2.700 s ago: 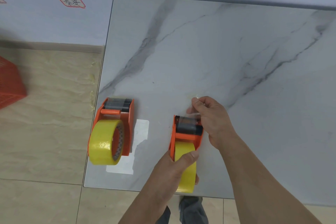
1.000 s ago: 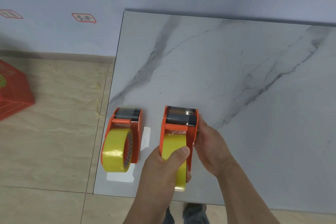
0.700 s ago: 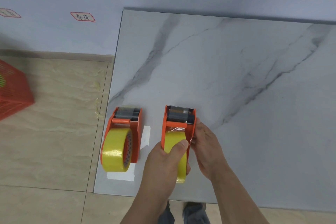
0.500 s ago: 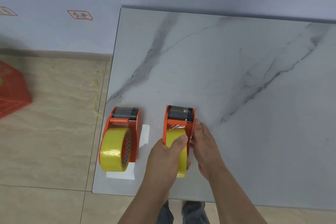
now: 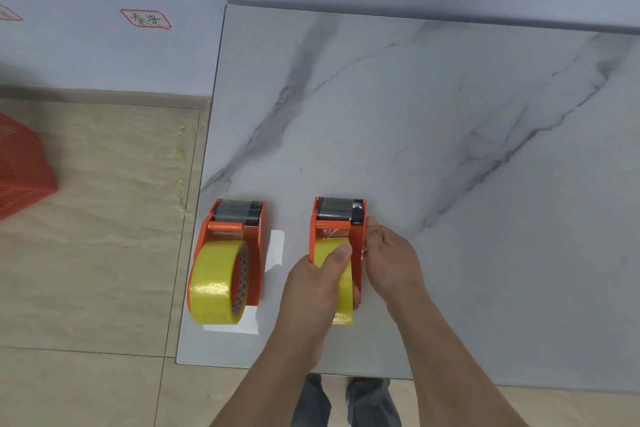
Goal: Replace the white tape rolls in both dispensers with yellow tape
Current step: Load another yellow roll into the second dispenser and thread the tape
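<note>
Two orange tape dispensers stand side by side near the marble table's front left corner. The left dispenser [image 5: 254, 253] holds a yellow tape roll [image 5: 216, 282] and nobody touches it. On the right dispenser [image 5: 356, 236] sits another yellow roll [image 5: 343, 298], mostly covered by my hands. My left hand [image 5: 317, 284] wraps the roll from the left, thumb on top of the tape. Against the dispenser's right side wall rests my right hand [image 5: 389, 262], gripping it. No white roll is in view.
A white paper sheet [image 5: 275, 250] lies under the left dispenser. The marble table [image 5: 450, 149] stretches far and right; its left edge runs just beside the left dispenser. An orange plastic basket [image 5: 20, 163] stands on the tiled floor to the left.
My right hand dropped from the tape end at the cutter to the dispenser's side. The right dispenser was set down flat on the table beside the left one, both hands still on it.
</note>
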